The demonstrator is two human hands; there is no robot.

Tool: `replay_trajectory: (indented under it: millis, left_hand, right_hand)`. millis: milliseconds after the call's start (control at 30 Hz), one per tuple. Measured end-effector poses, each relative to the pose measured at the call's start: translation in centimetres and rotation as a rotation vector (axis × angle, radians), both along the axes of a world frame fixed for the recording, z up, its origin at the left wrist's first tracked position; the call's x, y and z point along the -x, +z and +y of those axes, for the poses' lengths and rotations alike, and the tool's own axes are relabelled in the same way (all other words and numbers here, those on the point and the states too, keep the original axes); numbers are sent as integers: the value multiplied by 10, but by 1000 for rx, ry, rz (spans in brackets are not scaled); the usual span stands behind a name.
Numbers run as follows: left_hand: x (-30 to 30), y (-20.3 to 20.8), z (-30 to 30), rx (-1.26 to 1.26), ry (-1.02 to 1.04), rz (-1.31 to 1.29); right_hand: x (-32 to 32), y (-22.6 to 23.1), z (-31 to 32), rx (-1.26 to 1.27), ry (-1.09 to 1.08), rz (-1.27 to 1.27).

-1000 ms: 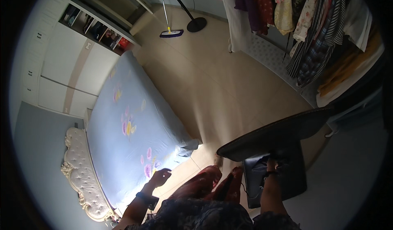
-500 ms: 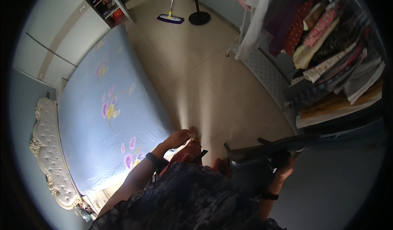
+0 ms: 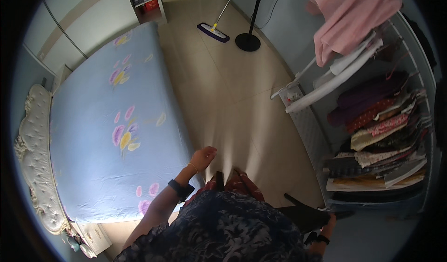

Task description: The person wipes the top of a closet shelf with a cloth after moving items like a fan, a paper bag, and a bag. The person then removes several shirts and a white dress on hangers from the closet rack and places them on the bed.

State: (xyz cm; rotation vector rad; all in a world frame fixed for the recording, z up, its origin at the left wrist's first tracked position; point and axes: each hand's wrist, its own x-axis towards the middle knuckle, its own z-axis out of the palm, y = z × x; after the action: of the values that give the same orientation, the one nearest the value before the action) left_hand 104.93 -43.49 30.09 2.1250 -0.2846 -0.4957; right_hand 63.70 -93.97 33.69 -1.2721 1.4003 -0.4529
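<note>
A black chair (image 3: pixel 300 215), partly hidden, sits at the person's right side, likely stiff, fairly heavy, best held by its edge; the right hand (image 3: pixel 329 224) meets that edge, its grip unclear; the left hand (image 3: pixel 204 158), loosely curled, appears empty near a blue-sheeted bed (image 3: pixel 88 145); beyond, pale floor (image 3: pixel 223 89), mop (image 3: pixel 213 32), hanging clothes (image 3: pixel 386 122).
</note>
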Motion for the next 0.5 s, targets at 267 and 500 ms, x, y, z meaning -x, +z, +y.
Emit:
replay_trajectory:
  millis: [267,500]
  left_hand:
    - [-78,6,-22,-16,-44,87]
    - [-211,33,-102,24,-248,24]
  right_hand:
    - [12,-18,31,377,206,363]
    - [-158,24,103,143,-180,397]
